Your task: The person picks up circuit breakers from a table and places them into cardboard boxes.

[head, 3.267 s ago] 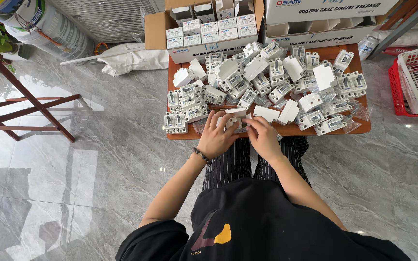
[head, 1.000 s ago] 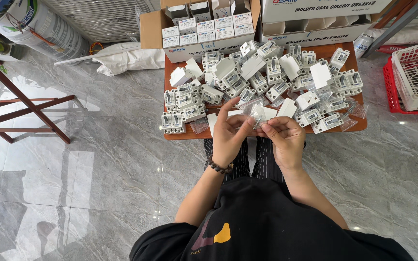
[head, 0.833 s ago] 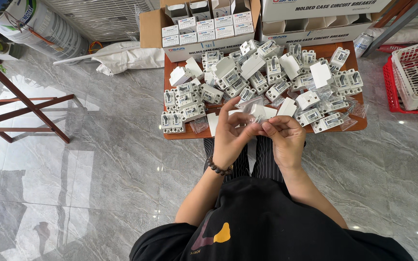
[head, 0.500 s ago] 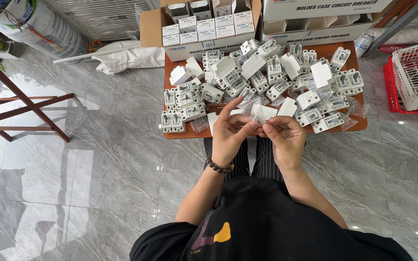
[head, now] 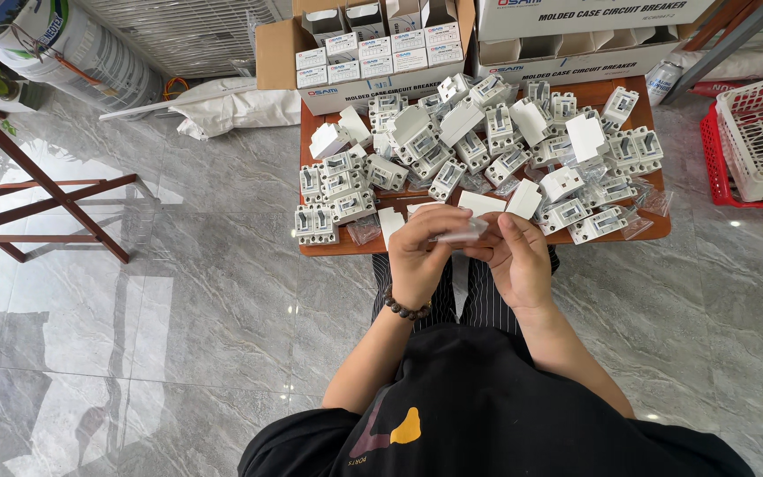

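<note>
Now: compared with a second ago, both hands sit lower, at the near edge of the low reddish-brown wooden table [head: 487, 243].
Left hand [head: 423, 256]: pinching one end of a small clear plastic packet [head: 459, 234].
Right hand [head: 516, 261]: pinching the other end.
Meaning: probably opening the packet.
Packages: open cardboard carton of small white boxes [head: 368, 53] at the far left corner; white carton with dark lettering [head: 576, 40] at the far right.
Table top: white plastic breakers [head: 496, 146] heaped.
</note>
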